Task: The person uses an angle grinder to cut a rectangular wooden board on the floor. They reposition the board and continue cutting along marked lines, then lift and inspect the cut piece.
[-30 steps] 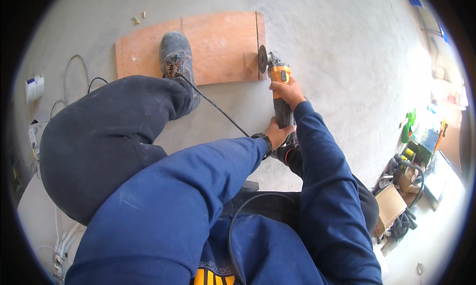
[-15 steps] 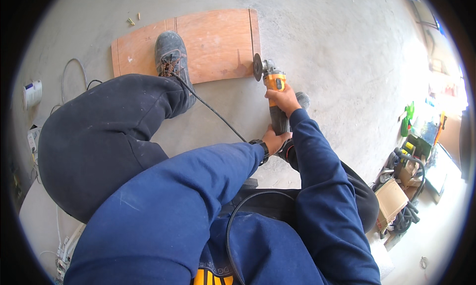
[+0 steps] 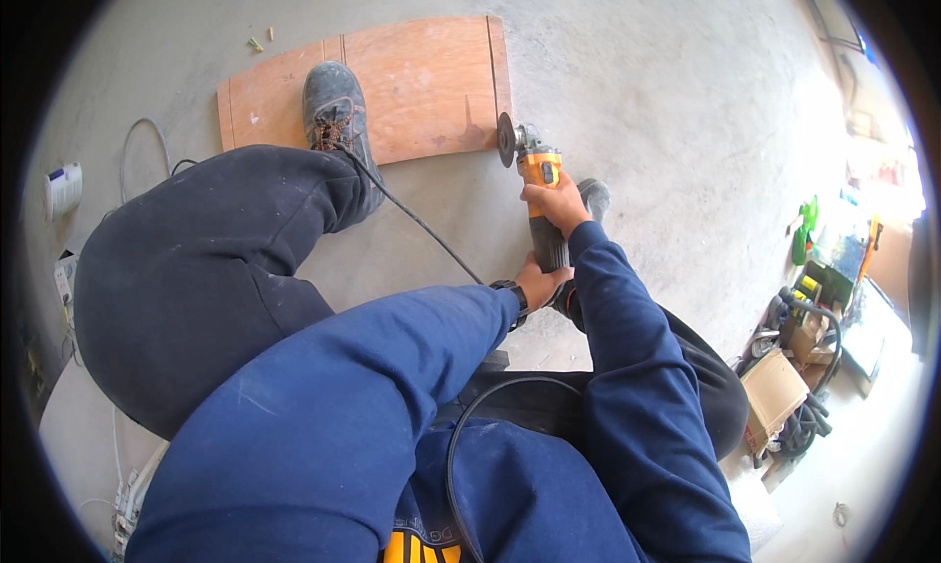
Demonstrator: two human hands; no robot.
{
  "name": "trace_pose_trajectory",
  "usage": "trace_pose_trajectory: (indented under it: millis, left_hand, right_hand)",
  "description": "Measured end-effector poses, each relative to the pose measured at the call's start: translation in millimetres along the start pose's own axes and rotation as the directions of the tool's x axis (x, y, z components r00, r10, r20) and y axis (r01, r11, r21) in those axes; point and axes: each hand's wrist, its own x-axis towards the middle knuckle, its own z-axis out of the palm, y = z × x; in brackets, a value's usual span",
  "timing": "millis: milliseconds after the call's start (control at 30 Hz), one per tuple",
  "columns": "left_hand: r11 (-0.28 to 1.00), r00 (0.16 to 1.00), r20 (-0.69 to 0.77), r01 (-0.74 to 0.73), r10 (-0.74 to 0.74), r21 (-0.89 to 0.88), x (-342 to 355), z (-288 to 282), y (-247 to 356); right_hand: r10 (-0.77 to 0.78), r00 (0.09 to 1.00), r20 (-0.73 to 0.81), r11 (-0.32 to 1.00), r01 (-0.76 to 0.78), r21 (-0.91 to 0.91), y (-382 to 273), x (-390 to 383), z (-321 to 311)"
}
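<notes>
Angle grinder (image 3: 542, 168), yellow and black, is just off the near right corner of the wooden board (image 3: 421, 93), its cutting disc (image 3: 506, 140) standing on edge at that corner; from my end I can't tell whether disc and wood touch. Against a second ago, I see the disc nearer to me along the board's right edge: it was higher up that edge then, and now it overhangs the corner. The right shoe (image 3: 594, 196), nearer to me than the board and to its right, now shows more of its toe.

I have the right hand (image 3: 561, 205) clamped on the yellow body, nearer than the board's corner. The left hand (image 3: 534, 282), farther back from the board, grips the dark rear end; most of its fingers are hidden from me.

On the board itself, the left shoe (image 3: 336, 102) spans the near edge. A dark groove (image 3: 494, 68) runs beside the board's right edge. Black cord (image 3: 417, 213) crosses the near side of the board toward the left wrist. To the board's right, concrete floor (image 3: 676, 102) stretches toward a cardboard box (image 3: 774, 387) among piled tools.
</notes>
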Motion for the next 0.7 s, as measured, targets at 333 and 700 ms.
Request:
trace_pose_trajectory:
  millis: [333,700]
  left_hand:
    - [0.995,0.999,-0.001,-0.051,0.051,0.081,3.2,-2.1,-12.5]
    - [0.999,0.999,0.030,-0.012,0.011,0.029,22.4,-3.8,-24.8]
  right_hand:
    - [-0.037,0.999,0.024,0.999,0.037,0.029,14.2,1.1,3.3]
    - [-0.014,1.000,0.009,0.999,0.013,0.051,-1.0,-3.7,2.8]
